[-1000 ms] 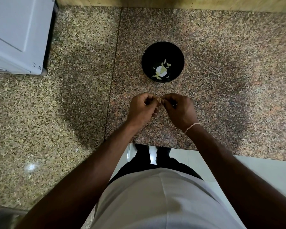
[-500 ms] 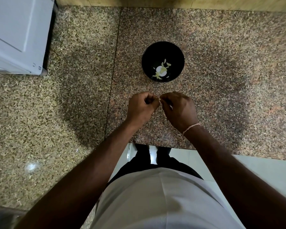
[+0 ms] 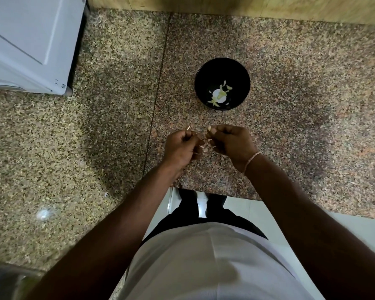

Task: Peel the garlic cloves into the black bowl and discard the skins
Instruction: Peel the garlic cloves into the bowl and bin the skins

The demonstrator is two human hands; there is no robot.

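Black bowl (image 3: 222, 68) on granite counter (image 3: 301, 94), peeled cloves (image 3: 220, 94) inside. Just below bowl, left hand (image 3: 182, 147) fingers pinch skin strip (image 3: 188, 128); right hand (image 3: 233, 141) fingers pinch garlic clove (image 3: 209, 128).

Both forearms reach forward and converge, the fists side by side and slightly apart. The left hand (image 3: 182, 146) is curled, pinching something thin between thumb and fingertips. The right hand (image 3: 232, 141), a thread band at its wrist, is likewise curled, its grip apparently closed on a small pale piece.
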